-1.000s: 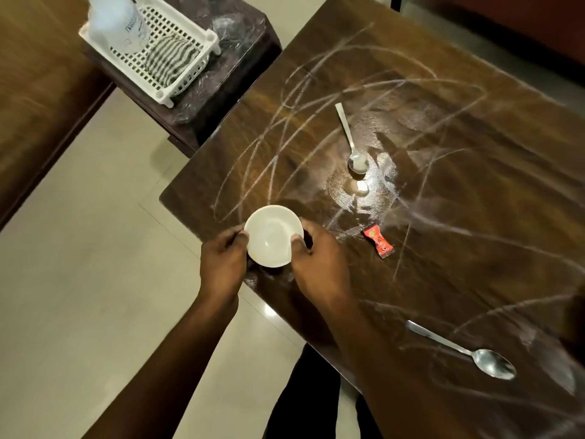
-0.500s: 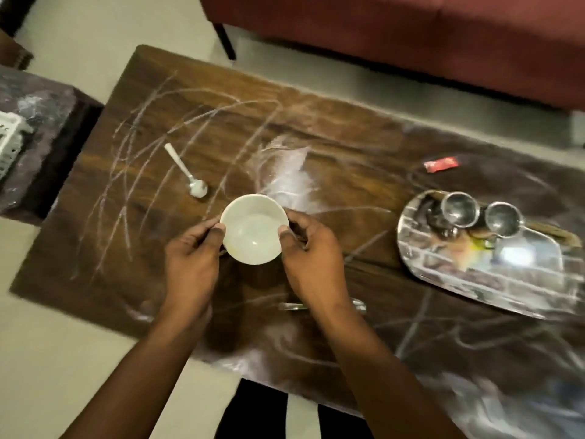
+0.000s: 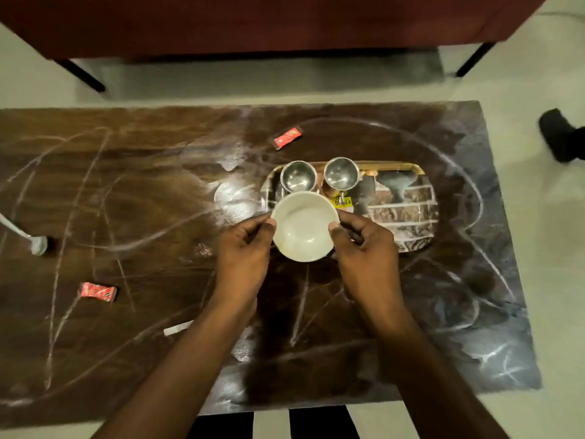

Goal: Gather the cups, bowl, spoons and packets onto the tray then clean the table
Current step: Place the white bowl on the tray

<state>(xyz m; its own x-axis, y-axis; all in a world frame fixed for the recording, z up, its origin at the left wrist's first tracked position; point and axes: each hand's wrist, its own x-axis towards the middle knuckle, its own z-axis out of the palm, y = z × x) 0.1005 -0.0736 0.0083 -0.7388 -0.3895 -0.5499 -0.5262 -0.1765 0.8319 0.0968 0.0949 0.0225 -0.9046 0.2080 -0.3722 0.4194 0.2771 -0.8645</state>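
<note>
Bowl (image 3: pixel 303 228) mouth-up, round; left hand (image 3: pixel 243 251) and right hand (image 3: pixel 368 251) fingers (image 3: pixel 269 222) grip rim, over tray (image 3: pixel 411 213) near-left corner. Surface (image 3: pixel 142 191) streaked white; sofa (image 3: pixel 253 20) far.

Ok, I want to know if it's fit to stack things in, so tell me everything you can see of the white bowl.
The bowl is round, plain white and glossy, like ceramic or melamine, and empty. It is upright, mouth up. The left hand and right hand grip opposite sides of its rim. It is over the near left end of the shiny tray, just in front of the left steel cup. Whether its base touches the tray is hidden.
</note>
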